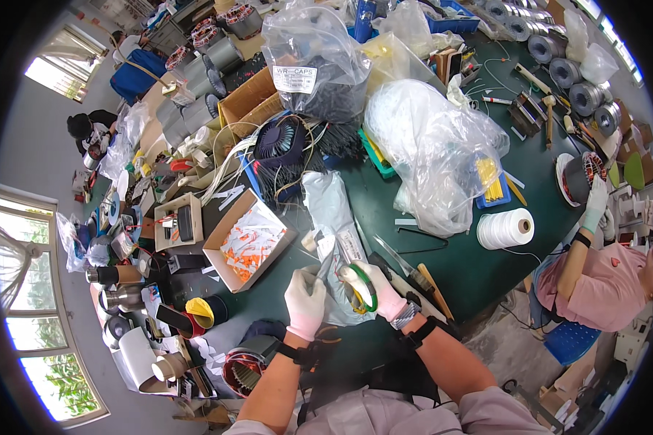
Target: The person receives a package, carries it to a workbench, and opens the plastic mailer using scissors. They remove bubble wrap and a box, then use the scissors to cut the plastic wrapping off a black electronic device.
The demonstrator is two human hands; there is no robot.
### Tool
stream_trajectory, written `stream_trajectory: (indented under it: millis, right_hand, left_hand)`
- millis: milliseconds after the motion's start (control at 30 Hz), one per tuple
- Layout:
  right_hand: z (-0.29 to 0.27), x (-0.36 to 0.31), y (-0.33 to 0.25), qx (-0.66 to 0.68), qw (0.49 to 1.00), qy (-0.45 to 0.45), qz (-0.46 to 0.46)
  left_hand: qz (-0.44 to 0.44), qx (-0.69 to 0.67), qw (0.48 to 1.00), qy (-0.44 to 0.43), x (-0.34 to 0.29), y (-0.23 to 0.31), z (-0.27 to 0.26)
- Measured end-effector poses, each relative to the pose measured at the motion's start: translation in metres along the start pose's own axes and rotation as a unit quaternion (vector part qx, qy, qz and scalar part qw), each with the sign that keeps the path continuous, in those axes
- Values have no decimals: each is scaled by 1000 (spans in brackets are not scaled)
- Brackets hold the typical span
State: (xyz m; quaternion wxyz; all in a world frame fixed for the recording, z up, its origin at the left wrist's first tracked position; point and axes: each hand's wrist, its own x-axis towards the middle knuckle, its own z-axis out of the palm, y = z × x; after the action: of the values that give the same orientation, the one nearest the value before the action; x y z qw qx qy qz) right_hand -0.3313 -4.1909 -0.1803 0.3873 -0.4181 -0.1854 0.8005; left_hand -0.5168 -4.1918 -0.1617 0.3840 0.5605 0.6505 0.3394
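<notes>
Hands (305,299) (374,288) grip scissors (325,265) and tape roll (361,290).

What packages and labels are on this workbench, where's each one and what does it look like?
Clear plastic bag, back centre: dark contents, white rectangular label.
Bulging clear bag, right of centre: whitish contents.
Open cardboard box, left of the hands: white and orange pieces inside.
Brown cardboard box, behind the black fan: open.

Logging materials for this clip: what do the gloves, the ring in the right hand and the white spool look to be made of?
Gloves on the left hand and right hand: thin white knit fabric, matte, probably cotton. Green ring: seemingly a tape roll, smooth plastic film. White spool: wound cord or thread, fibrous, around a hollow core.
</notes>
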Motion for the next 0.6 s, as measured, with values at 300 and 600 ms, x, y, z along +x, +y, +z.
stream_trajectory:
  millis: [300,600]
  right_hand:
    - [-13,-14,7,-18,999,-6,30]
    - [-16,-32,0,-113,993,3,38]
  left_hand:
    - [113,250,961,-40,56,20,14]
    - [108,179,978,6,63,5,15]
